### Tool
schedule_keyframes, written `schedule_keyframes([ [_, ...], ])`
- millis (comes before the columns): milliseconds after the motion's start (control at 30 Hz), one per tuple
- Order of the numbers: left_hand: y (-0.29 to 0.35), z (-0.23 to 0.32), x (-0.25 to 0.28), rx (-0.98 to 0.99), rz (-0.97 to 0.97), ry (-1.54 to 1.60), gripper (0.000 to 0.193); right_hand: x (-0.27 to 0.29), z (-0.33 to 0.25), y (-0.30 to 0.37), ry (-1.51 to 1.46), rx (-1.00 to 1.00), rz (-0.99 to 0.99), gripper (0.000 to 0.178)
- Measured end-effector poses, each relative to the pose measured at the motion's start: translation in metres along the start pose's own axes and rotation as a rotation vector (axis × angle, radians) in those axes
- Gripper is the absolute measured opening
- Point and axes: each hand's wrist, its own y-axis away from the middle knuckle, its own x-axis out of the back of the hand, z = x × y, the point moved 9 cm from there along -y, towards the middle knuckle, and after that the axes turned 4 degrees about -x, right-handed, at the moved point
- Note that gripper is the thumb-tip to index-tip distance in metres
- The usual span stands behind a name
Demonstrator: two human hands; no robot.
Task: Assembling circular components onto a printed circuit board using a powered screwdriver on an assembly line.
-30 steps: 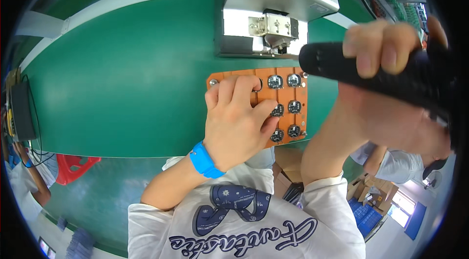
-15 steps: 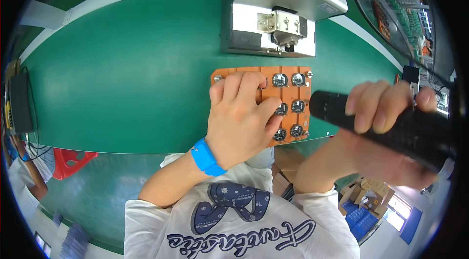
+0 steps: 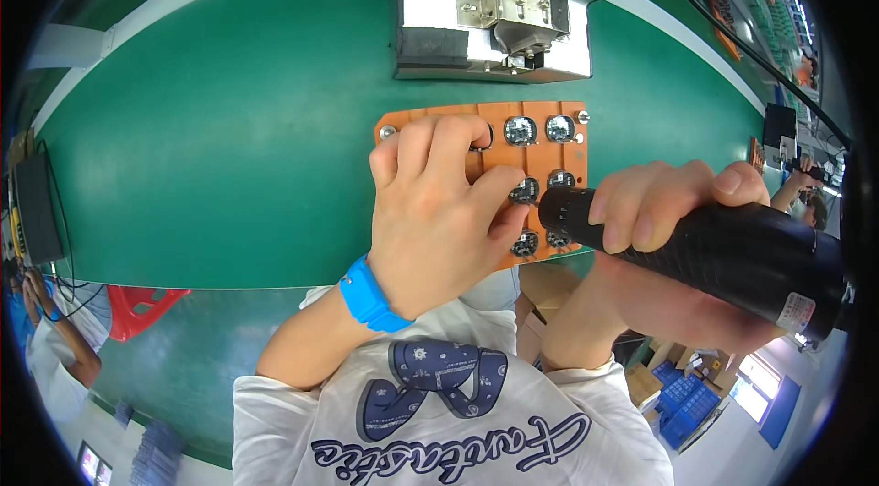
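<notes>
An orange fixture plate [image 3: 540,156] lies on the green bench, carrying several small round circuit boards. My left hand [image 3: 430,193], with a blue band at its wrist, is bent over the plate's left part and hides it. Its forefinger and thumb close at the edge of a round circuit board [image 3: 524,191] in the middle row; another finger reaches a board in the far row. My right hand [image 3: 678,211] is wrapped round a black electric screwdriver [image 3: 732,248]. The driver slants in from the right, its nose over the right column beside that middle board. Its bit cannot be made out.
Behind the plate stands a metal machine [image 3: 494,19] with a bracket on its front. A black cable [image 3: 751,65] runs down the right side. At far left are a dark box [image 3: 37,202], a red stool [image 3: 142,307] and another person's arm [image 3: 73,339]. Blue crates [image 3: 682,404] stand lower right.
The screwdriver in my right hand has moved left, its nose now over the plate's right column. My left hand keeps its place on the plate. The whole view has shifted slightly.
</notes>
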Motion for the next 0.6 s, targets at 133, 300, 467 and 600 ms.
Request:
schedule_keyframes([
  [133, 0.000, 0.000, -0.001, 0.008, -0.020, -0.001, 0.034, 0.001, 0.004, 0.005, 0.004, -0.040, 0.082, 0.091],
  [300, 0.000, 0.001, -0.002, -0.001, -0.014, 0.006, 0.033, 0.003, 0.005, 0.009, 0.001, -0.006, 0.151, 0.091],
  [467, -0.001, 0.001, 0.001, -0.007, -0.004, 0.001, 0.032, 0.004, -0.010, 0.003, -0.017, 0.056, 0.070, 0.083],
  [600, -0.001, 0.004, 0.008, -0.055, 0.029, 0.072, 0.033, 0.001, -0.021, -0.008, -0.058, 0.013, 0.008, 0.074],
])
